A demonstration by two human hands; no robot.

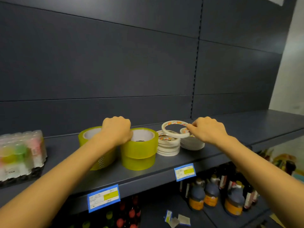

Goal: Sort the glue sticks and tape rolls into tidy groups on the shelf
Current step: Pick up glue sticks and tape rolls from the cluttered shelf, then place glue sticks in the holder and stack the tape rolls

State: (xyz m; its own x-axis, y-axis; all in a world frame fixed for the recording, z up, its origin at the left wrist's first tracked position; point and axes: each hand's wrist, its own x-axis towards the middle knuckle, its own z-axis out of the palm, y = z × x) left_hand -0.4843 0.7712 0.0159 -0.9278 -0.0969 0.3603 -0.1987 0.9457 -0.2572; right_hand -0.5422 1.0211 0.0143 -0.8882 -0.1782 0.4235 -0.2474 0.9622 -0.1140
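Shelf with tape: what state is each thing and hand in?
left hand: gripping the rim of the top yellow-green tape roll
right hand: pinching a thin white tape ring, tilted, raised
white tape piles: two, flat
shrink-wrapped glue stick pack: sealed

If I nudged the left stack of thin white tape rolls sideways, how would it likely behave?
The white stack would probably shear apart: its rolls sit loose and slightly uneven. Each thin roll looks light; on edge, it could roll.

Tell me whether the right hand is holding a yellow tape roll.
No, the right hand pinches a thin white tape roll over the white stacks; the left hand grips a yellow tape roll.
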